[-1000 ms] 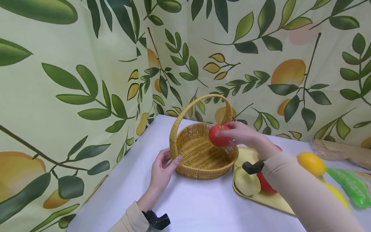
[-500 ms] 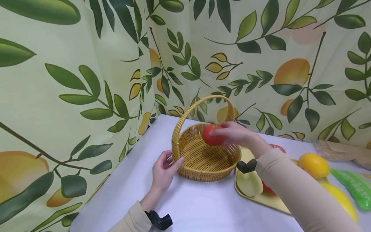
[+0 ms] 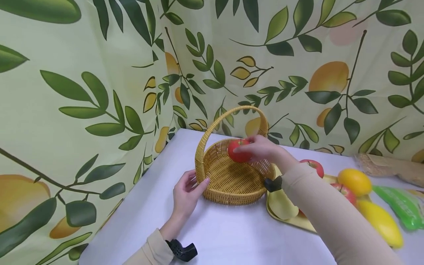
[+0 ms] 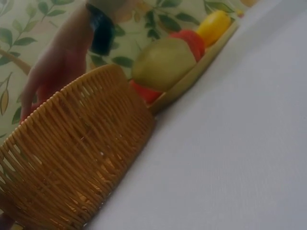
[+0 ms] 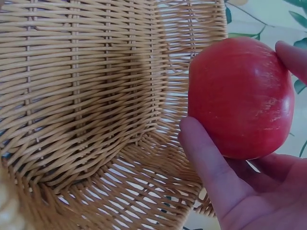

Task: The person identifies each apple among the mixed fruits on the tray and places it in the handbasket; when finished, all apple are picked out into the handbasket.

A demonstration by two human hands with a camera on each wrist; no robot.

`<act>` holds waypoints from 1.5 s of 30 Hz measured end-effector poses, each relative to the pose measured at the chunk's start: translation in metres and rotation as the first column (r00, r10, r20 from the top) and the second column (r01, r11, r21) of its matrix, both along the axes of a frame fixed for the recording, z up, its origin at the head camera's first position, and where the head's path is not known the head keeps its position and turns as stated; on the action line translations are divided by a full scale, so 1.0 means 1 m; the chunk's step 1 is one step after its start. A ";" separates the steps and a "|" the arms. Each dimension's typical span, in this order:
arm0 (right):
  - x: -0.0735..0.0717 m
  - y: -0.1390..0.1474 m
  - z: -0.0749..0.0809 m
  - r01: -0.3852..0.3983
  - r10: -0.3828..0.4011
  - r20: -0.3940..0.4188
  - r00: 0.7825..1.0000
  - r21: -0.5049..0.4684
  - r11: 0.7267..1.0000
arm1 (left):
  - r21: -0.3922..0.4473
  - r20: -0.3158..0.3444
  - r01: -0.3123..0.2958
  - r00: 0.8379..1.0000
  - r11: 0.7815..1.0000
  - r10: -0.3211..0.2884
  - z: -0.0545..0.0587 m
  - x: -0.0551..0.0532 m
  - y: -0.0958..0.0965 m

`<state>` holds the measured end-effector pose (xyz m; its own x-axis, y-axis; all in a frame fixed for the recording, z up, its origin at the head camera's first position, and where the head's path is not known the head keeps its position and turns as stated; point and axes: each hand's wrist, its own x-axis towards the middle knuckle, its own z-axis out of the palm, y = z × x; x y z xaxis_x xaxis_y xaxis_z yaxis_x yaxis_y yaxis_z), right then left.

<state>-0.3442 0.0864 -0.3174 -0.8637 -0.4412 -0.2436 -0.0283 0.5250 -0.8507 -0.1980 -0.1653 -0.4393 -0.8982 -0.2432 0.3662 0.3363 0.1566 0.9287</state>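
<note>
A round wicker basket [image 3: 233, 200] with a tall arched handle stands on the white-covered table. My left hand [image 3: 187, 191] holds its left side near the foot of the handle, thumb at the rim. A red apple [image 3: 237, 152] is in my right hand [image 3: 263, 149], above the basket's far inner side and under the handle. Close up in the right wrist view, fingers and thumb grip the apple [image 5: 242, 98] beside the woven wall, apart from the basket floor [image 5: 76, 86]. The left wrist view shows the basket's outer wall [image 4: 81, 148], with my left hand's grip hardly visible there.
Right of the basket, a yellow tray [image 3: 299, 222] bears a pale green fruit [image 3: 283, 206], several red apples [image 3: 313, 167], an orange fruit [image 3: 355, 183] and a yellow mango-like fruit [image 3: 381, 222]. A green packet [image 3: 400, 206] and a brown bag [image 3: 387, 167] lie farther right.
My right hand has carried the apple leftward, farther in over the basket. The left hand keeps its hold on the basket's side, and more of the tray's fruit shows past the right sleeve.
</note>
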 end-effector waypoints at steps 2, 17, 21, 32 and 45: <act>-0.001 -0.003 0.000 0.001 -0.001 -0.007 1.000 0.015 1.000 | 0.001 -0.003 -0.001 1.000 1.000 0.001 0.000 0.000 -0.001; -0.005 -0.014 -0.008 0.064 -0.055 -0.074 0.996 0.117 0.991 | 0.013 -0.011 0.024 1.000 1.000 -0.024 0.001 -0.001 0.000; -0.005 -0.018 -0.014 0.089 -0.076 -0.088 0.993 0.152 0.984 | 0.006 0.000 0.027 1.000 1.000 -0.027 0.001 0.000 0.000; -0.013 -0.028 -0.025 0.120 -0.086 -0.148 0.985 0.245 0.962 | -0.004 0.011 0.011 1.000 1.000 -0.011 0.001 0.000 -0.001; -0.016 -0.034 -0.033 0.091 -0.076 -0.082 0.994 0.206 0.974 | -0.005 0.001 0.023 1.000 1.000 -0.023 0.000 -0.001 -0.002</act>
